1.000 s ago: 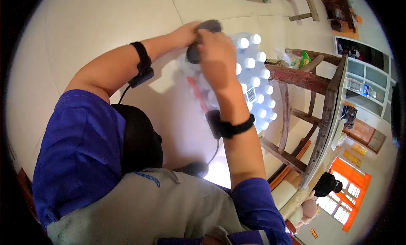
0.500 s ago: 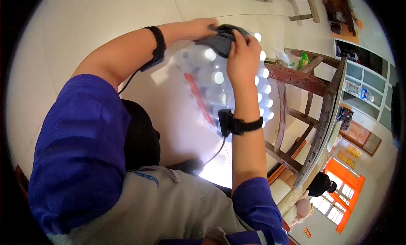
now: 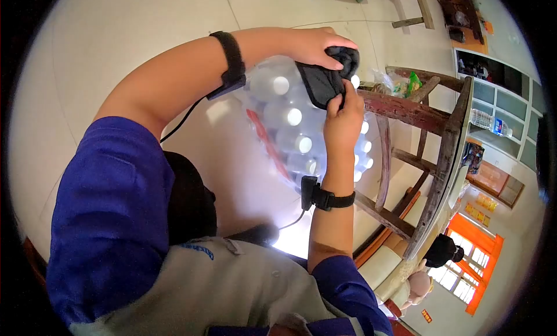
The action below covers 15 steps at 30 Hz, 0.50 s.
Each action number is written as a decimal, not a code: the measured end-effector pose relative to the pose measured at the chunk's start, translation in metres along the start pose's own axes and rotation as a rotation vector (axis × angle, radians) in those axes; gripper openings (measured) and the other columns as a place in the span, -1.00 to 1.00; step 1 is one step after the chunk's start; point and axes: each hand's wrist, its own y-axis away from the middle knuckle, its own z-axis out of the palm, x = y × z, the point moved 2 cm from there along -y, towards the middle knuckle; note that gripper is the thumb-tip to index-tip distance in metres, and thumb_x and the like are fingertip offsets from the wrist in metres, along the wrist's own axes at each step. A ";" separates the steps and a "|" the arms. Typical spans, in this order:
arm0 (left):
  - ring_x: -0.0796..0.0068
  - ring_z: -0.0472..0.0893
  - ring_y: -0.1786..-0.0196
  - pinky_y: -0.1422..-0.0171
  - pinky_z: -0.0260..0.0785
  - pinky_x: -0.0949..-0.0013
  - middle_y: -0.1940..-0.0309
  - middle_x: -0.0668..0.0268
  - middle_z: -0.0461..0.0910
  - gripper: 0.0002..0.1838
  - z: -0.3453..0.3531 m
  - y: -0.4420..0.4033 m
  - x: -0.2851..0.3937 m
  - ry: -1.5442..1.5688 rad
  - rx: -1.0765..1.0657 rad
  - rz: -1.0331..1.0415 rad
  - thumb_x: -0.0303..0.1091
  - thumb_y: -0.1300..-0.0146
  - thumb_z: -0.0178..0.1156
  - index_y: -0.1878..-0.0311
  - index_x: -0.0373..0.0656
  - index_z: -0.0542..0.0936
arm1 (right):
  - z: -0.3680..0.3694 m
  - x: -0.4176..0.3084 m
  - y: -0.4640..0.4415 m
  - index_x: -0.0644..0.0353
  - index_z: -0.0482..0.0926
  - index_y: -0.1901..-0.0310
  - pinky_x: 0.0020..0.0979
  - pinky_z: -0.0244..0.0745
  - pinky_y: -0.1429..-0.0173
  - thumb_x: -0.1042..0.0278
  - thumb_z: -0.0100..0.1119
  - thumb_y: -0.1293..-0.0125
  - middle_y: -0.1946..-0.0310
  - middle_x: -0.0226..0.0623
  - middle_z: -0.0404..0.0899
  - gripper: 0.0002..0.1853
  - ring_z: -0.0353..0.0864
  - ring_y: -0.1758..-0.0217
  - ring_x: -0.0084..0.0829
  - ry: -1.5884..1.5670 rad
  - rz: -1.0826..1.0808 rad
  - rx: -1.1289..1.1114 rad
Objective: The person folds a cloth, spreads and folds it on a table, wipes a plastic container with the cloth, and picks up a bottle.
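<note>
A dark, soft piece of folded cloth (image 3: pixel 320 84), rolled up at its far end, is held between both hands. My left hand (image 3: pixel 316 48) grips the rolled end from above, thumb across it and fingers over the far side. My right hand (image 3: pixel 343 124) pinches the near edge between thumb and fingers. Directly beneath is a plastic-wrapped pack of bottles (image 3: pixel 278 113) with white caps and a red strip on its side. The cloth and my hands cover part of the pack; whether the cloth rests on it I cannot tell.
Right of the pack stands a wooden-legged table (image 3: pixel 444 127), with a plastic bag holding a green packet (image 3: pixel 414 84) near its frame. A wooden stool (image 3: pixel 426 8) is at the upper right. A shelf unit (image 3: pixel 493 95) and a person in black (image 3: pixel 439 252) are farther off.
The cloth has shifted right and slightly down, and its far end now shows as a roll. My left hand has reached right over it; my right hand has moved lower.
</note>
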 end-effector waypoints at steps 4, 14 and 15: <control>0.10 0.46 -0.20 -0.30 0.29 0.24 -0.11 0.04 0.49 -0.54 0.004 -0.019 -0.026 -0.099 0.058 -0.010 -0.14 -0.37 0.13 -0.27 -0.09 0.45 | 0.005 0.001 -0.010 0.23 0.46 -0.14 -0.09 0.44 0.06 0.51 0.09 -0.21 0.21 0.06 0.42 -0.59 0.49 0.14 0.05 0.080 0.066 -0.064; 0.53 0.47 0.23 0.09 0.38 0.40 0.25 0.30 0.58 -0.69 0.003 0.032 -0.074 0.066 0.101 -0.388 -0.21 -0.42 0.13 -0.06 -0.22 0.53 | 0.029 -0.029 -0.063 0.12 0.52 -0.08 -0.08 0.50 -0.03 0.41 0.04 -0.24 0.05 0.03 0.39 -0.65 0.47 -0.03 0.03 0.195 0.089 -0.218; 0.55 0.45 0.26 0.13 0.38 0.41 0.28 0.31 0.57 -0.71 0.004 0.037 -0.080 0.028 0.117 -0.353 -0.22 -0.42 0.13 -0.05 -0.23 0.53 | 0.029 -0.033 -0.063 0.10 0.54 -0.06 -0.08 0.50 -0.02 0.40 0.02 -0.25 0.04 0.02 0.39 -0.67 0.47 -0.03 0.03 0.216 0.072 -0.215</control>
